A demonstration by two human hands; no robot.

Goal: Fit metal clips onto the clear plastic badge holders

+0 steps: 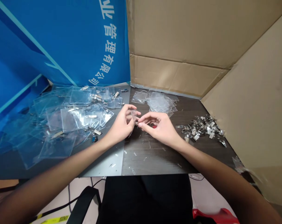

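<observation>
A clear plastic badge sleeve (132,117) stands roughly upright at the middle of the desk's front half, its long axis tilted and pointing up and away, though its edges are hard to make out. The left hand (121,124) curls around it, pinching it between thumb and fingers. The right hand (157,127) is half closed, its thumb and forefinger pressed together on one small metal clip (136,123) right at the sleeve's edge.

Left of the hands, a loose spread of many clear sleeves (82,119) lies on the desk (155,158), with clips among them. Ahead sits a smaller stack of sleeves (159,102). To the right lies a heap of metal clips (201,127), too many to count. Small clear scraps (113,165) dot the desk's front.
</observation>
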